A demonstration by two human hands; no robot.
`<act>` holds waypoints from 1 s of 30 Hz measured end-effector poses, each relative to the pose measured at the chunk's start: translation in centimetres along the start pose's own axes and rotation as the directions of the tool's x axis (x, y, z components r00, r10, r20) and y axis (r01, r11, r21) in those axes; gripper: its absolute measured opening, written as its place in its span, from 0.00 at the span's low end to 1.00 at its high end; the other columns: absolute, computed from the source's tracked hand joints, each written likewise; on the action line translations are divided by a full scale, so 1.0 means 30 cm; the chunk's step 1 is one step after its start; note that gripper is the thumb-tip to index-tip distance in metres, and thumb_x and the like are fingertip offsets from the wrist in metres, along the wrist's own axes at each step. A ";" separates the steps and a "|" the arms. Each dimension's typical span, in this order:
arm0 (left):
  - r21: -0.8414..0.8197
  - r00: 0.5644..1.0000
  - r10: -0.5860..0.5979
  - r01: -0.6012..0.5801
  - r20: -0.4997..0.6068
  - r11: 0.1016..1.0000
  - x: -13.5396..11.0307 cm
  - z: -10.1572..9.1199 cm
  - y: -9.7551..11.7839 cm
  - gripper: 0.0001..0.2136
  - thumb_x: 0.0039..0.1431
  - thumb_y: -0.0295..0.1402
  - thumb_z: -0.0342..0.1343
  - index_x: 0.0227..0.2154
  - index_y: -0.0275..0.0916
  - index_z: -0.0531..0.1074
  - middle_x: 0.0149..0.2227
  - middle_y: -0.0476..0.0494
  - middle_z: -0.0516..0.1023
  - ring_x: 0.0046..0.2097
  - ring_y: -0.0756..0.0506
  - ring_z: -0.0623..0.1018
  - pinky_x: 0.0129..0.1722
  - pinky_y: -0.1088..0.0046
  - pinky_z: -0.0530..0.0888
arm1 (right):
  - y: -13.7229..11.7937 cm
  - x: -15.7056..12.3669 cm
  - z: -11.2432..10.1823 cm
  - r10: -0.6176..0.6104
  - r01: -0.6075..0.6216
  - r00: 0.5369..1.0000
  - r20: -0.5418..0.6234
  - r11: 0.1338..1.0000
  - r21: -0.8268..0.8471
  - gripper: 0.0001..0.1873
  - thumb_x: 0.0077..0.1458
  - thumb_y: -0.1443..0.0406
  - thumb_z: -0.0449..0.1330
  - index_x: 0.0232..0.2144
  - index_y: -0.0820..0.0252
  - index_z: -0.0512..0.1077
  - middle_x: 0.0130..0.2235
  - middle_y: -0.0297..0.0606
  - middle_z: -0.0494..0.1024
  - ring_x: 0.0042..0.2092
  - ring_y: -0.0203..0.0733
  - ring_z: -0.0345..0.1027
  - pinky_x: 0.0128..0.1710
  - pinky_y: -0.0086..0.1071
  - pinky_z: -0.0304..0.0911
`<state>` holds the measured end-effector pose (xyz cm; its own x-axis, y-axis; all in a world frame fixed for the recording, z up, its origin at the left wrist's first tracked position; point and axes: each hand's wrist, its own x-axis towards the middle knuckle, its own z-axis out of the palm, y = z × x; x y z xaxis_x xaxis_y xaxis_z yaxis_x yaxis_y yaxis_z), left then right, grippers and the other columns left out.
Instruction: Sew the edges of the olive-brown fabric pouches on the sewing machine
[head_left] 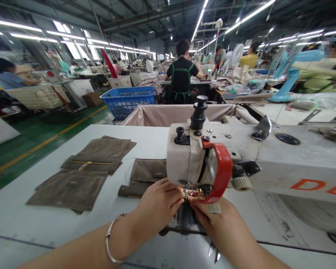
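My left hand (159, 201), a silver bangle on its wrist, is closed with thumb and fingers pinched by the needle of a white sewing machine (182, 153). Opposite it, my right hand (224, 220) is closed too, its fingertips partly behind the red guard (224, 172). Between the fingertips is dark brown fabric, mostly hidden by hands and machine head. A brown fabric pouch (142, 172) with a small label lies behind my left hand and runs under the machine head. Farther left, several similar brown pouches (84, 179) lie overlapping, one showing a brass zipper.
The white table (106, 239) carries the machine. Beyond its far edge are a pink cloth-lined bin (156, 114) and a blue basket (128, 101). A blue fan (288, 74) stands at the right. Other people sit at machines, one with their back turned (183, 74).
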<state>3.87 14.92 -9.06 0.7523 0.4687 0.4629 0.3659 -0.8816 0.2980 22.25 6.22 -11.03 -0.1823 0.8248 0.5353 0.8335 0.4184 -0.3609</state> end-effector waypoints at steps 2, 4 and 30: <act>0.003 1.000 -0.005 0.005 -0.002 1.000 0.001 0.001 -0.001 0.04 0.61 0.25 0.59 0.32 0.39 0.76 0.34 0.48 0.81 0.42 0.45 0.80 0.50 0.68 0.74 | 0.001 0.000 0.002 0.007 -0.007 1.000 0.002 1.000 0.003 0.12 0.59 0.75 0.54 0.38 0.59 0.76 0.40 0.44 0.80 0.38 0.52 0.72 0.36 0.42 0.73; 0.006 1.000 -0.012 0.012 -0.011 1.000 0.002 0.001 -0.002 0.05 0.62 0.26 0.57 0.33 0.40 0.76 0.35 0.48 0.81 0.42 0.45 0.80 0.50 0.68 0.74 | 0.001 -0.001 0.003 0.008 -0.008 1.000 0.010 1.000 0.005 0.12 0.59 0.75 0.54 0.37 0.59 0.75 0.40 0.45 0.79 0.39 0.52 0.72 0.36 0.43 0.73; 0.073 0.988 0.071 -0.061 -0.140 0.995 -0.037 0.056 -0.067 0.09 0.62 0.28 0.52 0.35 0.46 0.78 0.35 0.50 0.82 0.37 0.43 0.81 0.40 0.66 0.79 | -0.012 0.031 0.025 0.093 -0.093 0.996 0.004 0.994 -0.049 0.06 0.57 0.72 0.60 0.33 0.56 0.74 0.37 0.36 0.78 0.40 0.40 0.72 0.41 0.29 0.68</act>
<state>3.20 16.08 -11.59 0.6921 0.4080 0.5954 0.3582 -0.9103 0.2074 21.38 7.13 -10.97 -0.1061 0.8616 0.4963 0.8713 0.3211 -0.3712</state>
